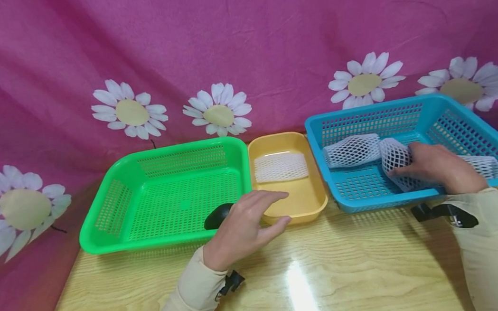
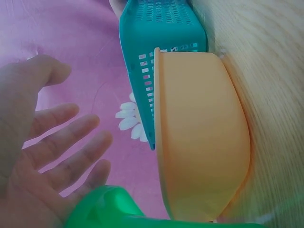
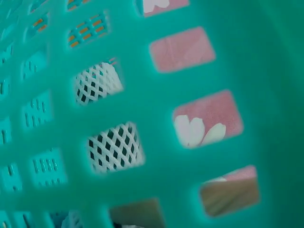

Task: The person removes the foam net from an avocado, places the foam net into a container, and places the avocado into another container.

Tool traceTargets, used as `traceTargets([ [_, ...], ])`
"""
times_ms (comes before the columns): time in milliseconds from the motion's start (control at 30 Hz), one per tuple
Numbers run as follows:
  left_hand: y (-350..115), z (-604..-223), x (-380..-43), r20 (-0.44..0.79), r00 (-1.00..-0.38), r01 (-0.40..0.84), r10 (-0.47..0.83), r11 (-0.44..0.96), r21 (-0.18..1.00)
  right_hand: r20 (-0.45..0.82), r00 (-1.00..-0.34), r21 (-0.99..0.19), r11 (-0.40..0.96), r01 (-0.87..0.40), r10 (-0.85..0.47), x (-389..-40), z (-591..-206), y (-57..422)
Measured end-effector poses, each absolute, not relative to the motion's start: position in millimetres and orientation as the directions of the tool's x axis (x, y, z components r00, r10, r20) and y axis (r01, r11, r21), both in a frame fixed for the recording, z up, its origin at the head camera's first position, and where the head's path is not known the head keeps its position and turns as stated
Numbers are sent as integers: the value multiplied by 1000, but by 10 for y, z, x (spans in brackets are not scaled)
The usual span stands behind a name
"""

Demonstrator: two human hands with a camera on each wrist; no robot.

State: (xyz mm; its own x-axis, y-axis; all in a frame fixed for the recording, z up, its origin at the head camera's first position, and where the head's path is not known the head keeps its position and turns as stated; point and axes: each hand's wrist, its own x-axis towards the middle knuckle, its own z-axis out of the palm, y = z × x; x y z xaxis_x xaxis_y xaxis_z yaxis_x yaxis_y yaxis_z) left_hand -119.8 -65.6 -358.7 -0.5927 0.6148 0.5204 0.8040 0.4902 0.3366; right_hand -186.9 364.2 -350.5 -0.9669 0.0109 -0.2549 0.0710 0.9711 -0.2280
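My right hand [image 1: 440, 165] reaches into the blue basket [image 1: 355, 205] and grips a white foam net sleeve [image 1: 394, 158], thumb on its near side. Whether the sleeve has something inside, I cannot tell. Another foam net [image 1: 351, 150] lies to its left, and a third net [image 1: 482, 166] shows partly behind the wrist. Over the near right corner of the green basket [image 1: 109, 249], my left hand [image 1: 246, 222] hovers with fingers apart, holding nothing. Beside it, a smooth black rounded object [image 1: 217, 216] sits in that basket, partly hidden by the hand.
Between the two baskets stands a yellow tray [image 1: 295, 209] with a flat white foam net [image 1: 280, 167] in it. All three containers rest on a wooden table [image 1: 257, 288]. A purple cloth [image 1: 242, 41] with daisies hangs close behind them.
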Motion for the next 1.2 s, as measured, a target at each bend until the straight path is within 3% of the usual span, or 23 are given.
traceTargets([
  [333, -650, -3583, -1171, 505, -600, 799, 620, 491, 347, -252, -964, -207, 978, -33, -86, -1885, -3551, 3610],
  [800, -641, -3578, -1164, 504, -601, 798, 621, 501, 335, -241, -955, -317, 944, -92, -174, -1884, -3593, 3562],
  [1200, -646, -3611, -1170, 510, -592, 804, 624, 496, 327, -239, -955, -232, 965, -122, -178, -1898, -3574, 3531],
])
